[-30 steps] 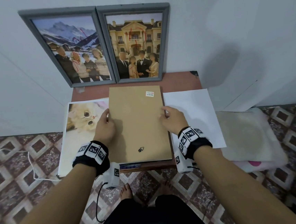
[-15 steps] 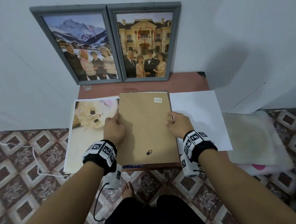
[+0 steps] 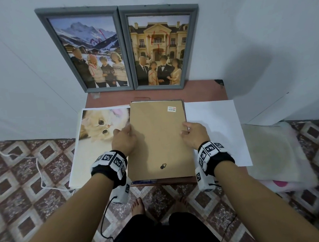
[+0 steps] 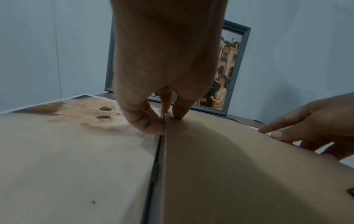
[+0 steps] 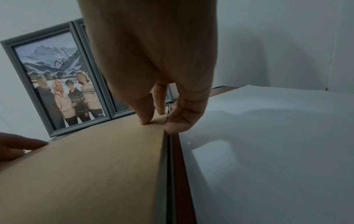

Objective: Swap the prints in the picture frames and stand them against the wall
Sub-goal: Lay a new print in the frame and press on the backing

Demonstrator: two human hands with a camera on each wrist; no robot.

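Pale wall (image 3: 262, 23) behind, patterned tile floor (image 3: 24, 182) below, and between them your reddish-brown table (image 3: 200, 90). Two grey frames stand against the wall at the table's far edge, side by side and touching, long axes upright, tops tilted back: the mountain frame (image 3: 81, 50) on the left holds a snow-scene family print, the mansion frame (image 3: 162, 46) on the right holds a print of a formal group before a large house. Flat on the table in front of them lies the third frame (image 3: 157, 140), face down, long axis running from you toward the wall, its brown backing board up with a barcode sticker (image 3: 171, 109) at the far right corner and a small hanger tab (image 3: 163, 166) near your end. Cat print (image 3: 97, 130), picture side up, lies flat just left of it and overhangs the table's left edge; white sheet (image 3: 218, 130) lies flat just right. Your left hand (image 3: 124, 139) pinches the backing's left edge, thumb on top and fingers curled at the side. Your right hand (image 3: 194, 134) pinches the right edge the same way.
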